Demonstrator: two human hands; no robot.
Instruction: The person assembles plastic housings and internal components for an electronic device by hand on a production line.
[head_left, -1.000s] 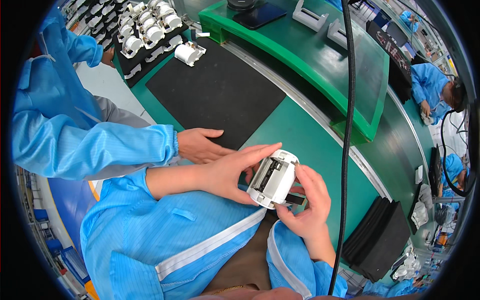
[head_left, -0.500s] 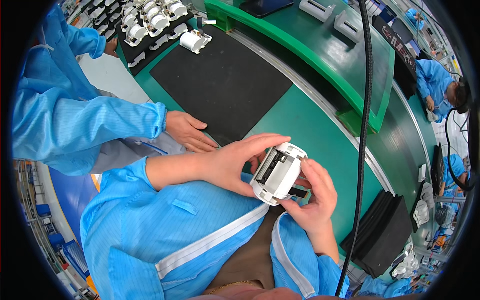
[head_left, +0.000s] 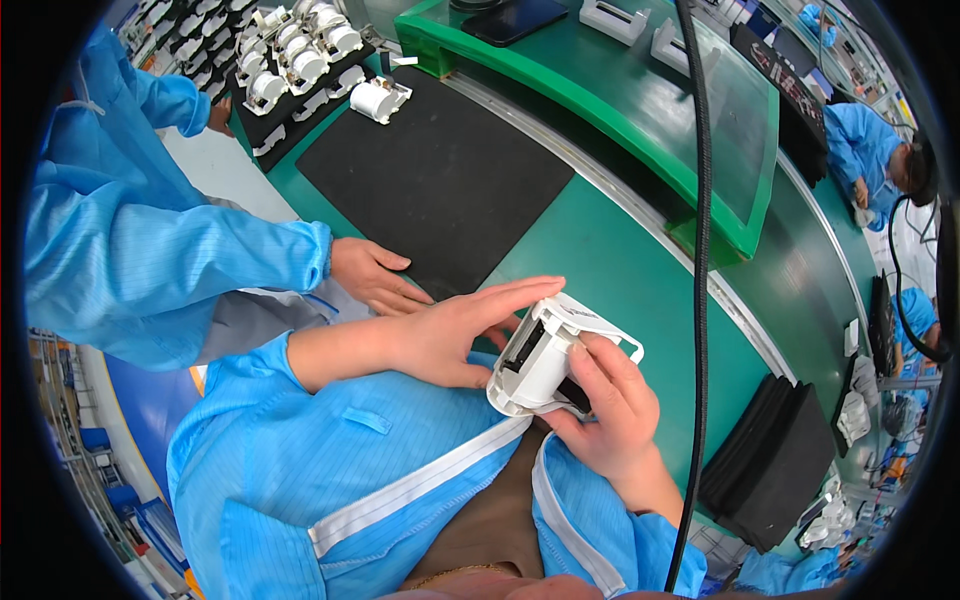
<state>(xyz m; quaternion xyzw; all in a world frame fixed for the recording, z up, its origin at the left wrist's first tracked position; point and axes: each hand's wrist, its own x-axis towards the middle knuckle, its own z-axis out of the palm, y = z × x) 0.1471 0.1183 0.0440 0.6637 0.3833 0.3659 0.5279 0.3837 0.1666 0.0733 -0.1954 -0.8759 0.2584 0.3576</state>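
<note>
In front of my chest, both hands hold a white rounded plastic housing (head_left: 548, 368), tilted, with a dark slot along its left side. A thin white frame-like edge sticks out at its upper right. My left hand (head_left: 440, 338) is at its left end, fingers stretched along the top and thumb by the lower edge. My right hand (head_left: 615, 410) grips it from the right, fingers bent over the white body and thumb underneath. A small black piece shows between my right fingers and the housing; its kind is hidden.
A co-worker's hand (head_left: 375, 278) rests at the near corner of a black mat (head_left: 435, 175). One similar white unit (head_left: 378, 98) stands beyond it, near black trays (head_left: 300, 105) of several more. A black cable (head_left: 702, 250) hangs at right. Black sheets (head_left: 768, 460) are stacked at the right.
The housing has turned in my hands: its open front now faces more to the left, and the frame-like edge shows at the upper right. My right fingers have shifted down over its body.
</note>
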